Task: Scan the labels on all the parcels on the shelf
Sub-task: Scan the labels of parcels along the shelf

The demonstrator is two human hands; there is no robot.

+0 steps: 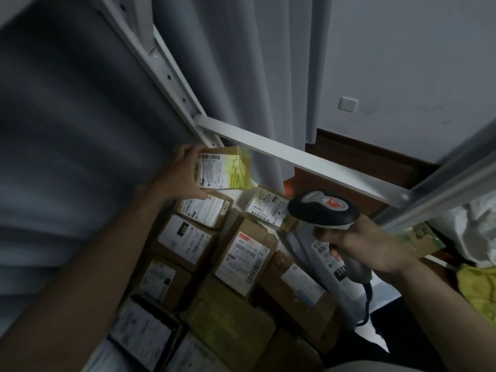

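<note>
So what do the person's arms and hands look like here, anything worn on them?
Both forearms are bare as far as the frame shows: no sleeves, gloves or watch visible. The left hand and right hand show no rings that I can make out, though motion blur and dim light limit detail.

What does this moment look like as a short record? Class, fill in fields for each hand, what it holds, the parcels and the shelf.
left hand: grips a small yellow-taped parcel, lifted at the shelf's far end, label facing the camera
right hand: holds the barcode scanner by its handle
parcels on shelf: cardboard boxes lying label-up, close together
shelf frame: white metal rail behind the parcels
background: grey curtain
</note>
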